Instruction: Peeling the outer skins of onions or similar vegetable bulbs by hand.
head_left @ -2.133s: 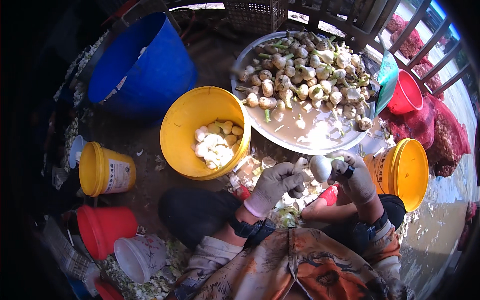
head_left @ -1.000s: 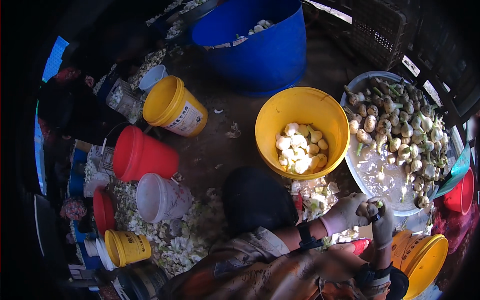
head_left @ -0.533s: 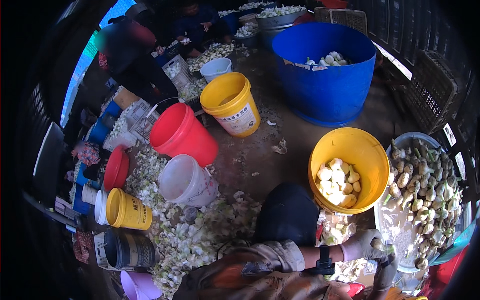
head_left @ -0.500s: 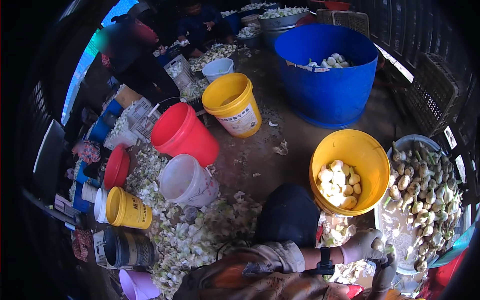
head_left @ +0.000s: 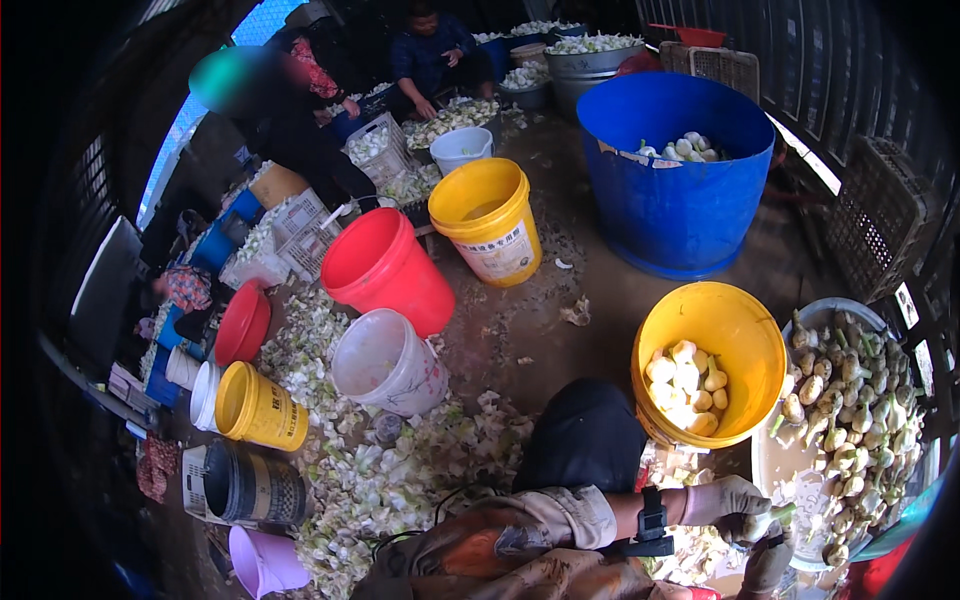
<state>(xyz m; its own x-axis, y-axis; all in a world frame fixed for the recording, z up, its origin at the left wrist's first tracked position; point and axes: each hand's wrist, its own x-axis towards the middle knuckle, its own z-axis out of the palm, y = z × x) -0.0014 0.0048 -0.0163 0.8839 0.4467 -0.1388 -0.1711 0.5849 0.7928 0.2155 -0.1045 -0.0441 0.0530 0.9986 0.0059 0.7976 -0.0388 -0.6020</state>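
Where frame ends, right hand [head_left: 768,562] cropped

Dirt floor [head_left: 590,300] under buckets [head_left: 385,265], blue tub [head_left: 675,200] and peelings [head_left: 390,480].

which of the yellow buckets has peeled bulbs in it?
The yellow bucket closest to the gloved hands, beside the tray of unpeeled bulbs: pale peeled pieces lie inside. The upright yellow bucket shows no bulbs; the small one lies tipped over.
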